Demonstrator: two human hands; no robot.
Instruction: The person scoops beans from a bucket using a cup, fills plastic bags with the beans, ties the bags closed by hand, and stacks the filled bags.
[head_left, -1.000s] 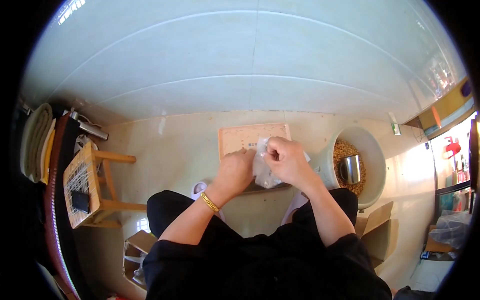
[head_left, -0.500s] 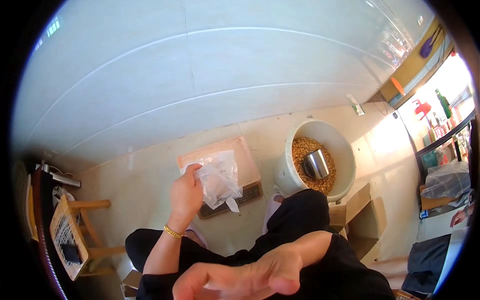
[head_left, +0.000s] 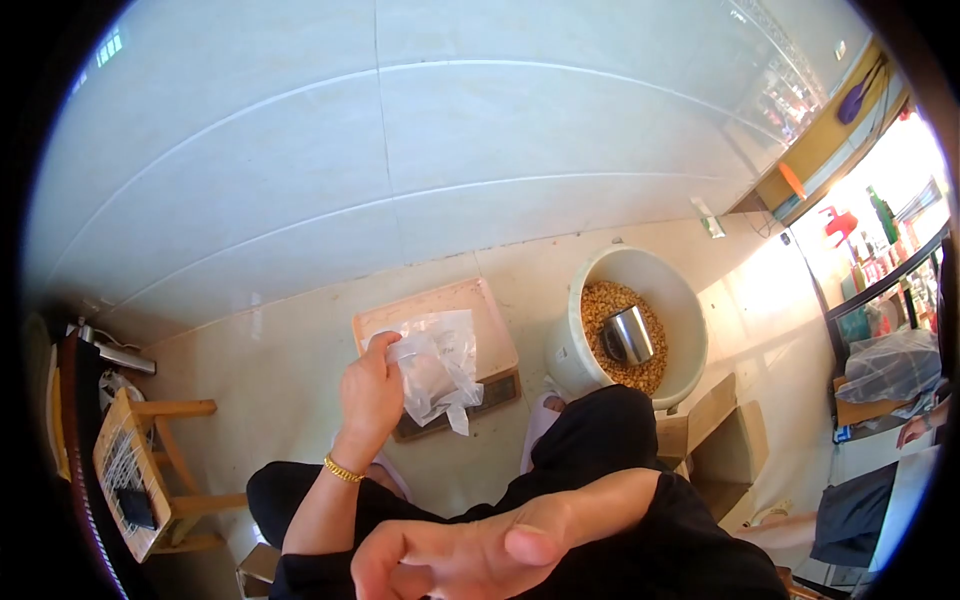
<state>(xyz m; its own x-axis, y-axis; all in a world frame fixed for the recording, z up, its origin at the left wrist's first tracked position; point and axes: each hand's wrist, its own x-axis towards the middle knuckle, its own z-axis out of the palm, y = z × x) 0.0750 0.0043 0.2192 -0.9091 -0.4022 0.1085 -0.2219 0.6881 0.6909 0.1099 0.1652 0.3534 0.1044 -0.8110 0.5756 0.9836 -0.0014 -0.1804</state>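
My left hand [head_left: 370, 400], a gold bracelet on its wrist, pinches the edge of a clear plastic bag [head_left: 440, 365]. The bag hangs over a flat scale [head_left: 492, 335] with a pale orange platform, covering part of it. Close to the camera, my right hand [head_left: 470, 555] is held palm up in front of my lap, thumb apart and fingers loosely bent, with nothing visible in it. To the right of the scale stands a white bucket [head_left: 685, 320] partly filled with yellow-brown kernels [head_left: 610, 300]. A metal cup [head_left: 628, 335] lies tilted on the kernels.
A wooden stool [head_left: 180, 505] with a dark flat object on it stands at left. An open cardboard box [head_left: 730, 450] is beside my right knee. At the far right are another person's hand [head_left: 915, 430] and leg. A tiled wall [head_left: 330, 130] rises ahead.
The view has shifted slightly. My right thumb has moved a little left and up. The bag's lower end hangs slightly lower, still pinched in my left hand.
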